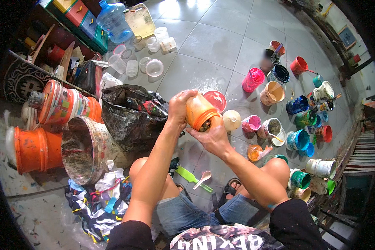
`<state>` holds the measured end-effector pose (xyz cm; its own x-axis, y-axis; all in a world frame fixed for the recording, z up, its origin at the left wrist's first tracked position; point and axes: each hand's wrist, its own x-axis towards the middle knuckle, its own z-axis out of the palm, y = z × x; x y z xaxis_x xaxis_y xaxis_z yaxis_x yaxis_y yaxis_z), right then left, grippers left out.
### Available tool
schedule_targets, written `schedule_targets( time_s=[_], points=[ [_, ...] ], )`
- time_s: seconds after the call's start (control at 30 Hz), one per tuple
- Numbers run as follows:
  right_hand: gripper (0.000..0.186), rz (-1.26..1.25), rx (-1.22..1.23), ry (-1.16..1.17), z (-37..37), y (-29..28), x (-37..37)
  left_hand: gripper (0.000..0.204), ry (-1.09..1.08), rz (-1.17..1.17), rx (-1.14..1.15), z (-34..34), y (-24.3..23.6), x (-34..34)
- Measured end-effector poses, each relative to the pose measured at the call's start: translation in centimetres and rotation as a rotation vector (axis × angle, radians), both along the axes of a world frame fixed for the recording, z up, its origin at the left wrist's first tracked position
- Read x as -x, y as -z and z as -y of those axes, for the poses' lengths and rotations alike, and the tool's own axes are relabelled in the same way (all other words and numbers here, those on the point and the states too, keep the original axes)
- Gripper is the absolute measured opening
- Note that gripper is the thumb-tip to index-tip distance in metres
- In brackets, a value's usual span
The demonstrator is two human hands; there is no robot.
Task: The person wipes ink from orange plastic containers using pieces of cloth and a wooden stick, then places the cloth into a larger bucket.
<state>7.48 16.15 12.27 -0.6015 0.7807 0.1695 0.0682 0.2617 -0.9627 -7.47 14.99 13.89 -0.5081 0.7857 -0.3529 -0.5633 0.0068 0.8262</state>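
Observation:
Between my two hands is an orange plastic jar (198, 107), tilted so that its mouth points down toward me. My left hand (178, 109) is wrapped round the left side of the jar near its base. My right hand (216, 136) grips it lower down, by the rim. Something dark shows inside the mouth, too shadowed to name. Just beyond the jar lie a red round lid or dish (216, 100) and a cream round piece (232, 120). On the floor between my feet are a lime-green flat tool (188, 176) and a pale plastic spoon (203, 179).
Several open paint tubs, including a pink one (253, 80), spread across the right side. A black plastic bag (129, 110), a large stained bucket (81, 150) and orange buckets (35, 149) crowd the left. Clear cups (132, 68) and a blue water bottle (112, 21) stand far left.

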Motion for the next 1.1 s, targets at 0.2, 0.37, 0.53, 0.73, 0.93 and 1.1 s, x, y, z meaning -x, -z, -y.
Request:
schedule_targets(
  time_s=[0.2,0.37,0.53,0.73,0.93,1.1],
  points=[
    [0.05,0.111,-0.201,-0.017,-0.3,-1.4,0.3,0.025,-0.049,-0.124,0.005,-0.3,1.2,0.4],
    [0.043,0.18,-0.37,-0.104,-0.3,0.5,-0.5,0.024,0.006,-0.03,0.01,-0.3,0.2,0.5],
    [0.045,0.268,-0.458,-0.132,-0.5,0.9,-1.0,0.024,-0.031,-0.024,0.005,0.0,1.3,0.3],
    [0.052,-0.085,0.154,-0.049,0.5,-1.6,-0.2,0.025,0.022,0.031,-0.065,0.5,2.2,0.3],
    [0.039,-0.304,1.001,-0.115,0.1,-7.1,-1.4,0.033,0.095,0.149,-0.15,0.4,0.0,-0.7],
    [0.03,-0.497,1.244,-0.136,-0.5,-10.4,-2.0,0.043,0.129,0.197,-0.353,0.1,-0.7,-1.0]
  ],
)
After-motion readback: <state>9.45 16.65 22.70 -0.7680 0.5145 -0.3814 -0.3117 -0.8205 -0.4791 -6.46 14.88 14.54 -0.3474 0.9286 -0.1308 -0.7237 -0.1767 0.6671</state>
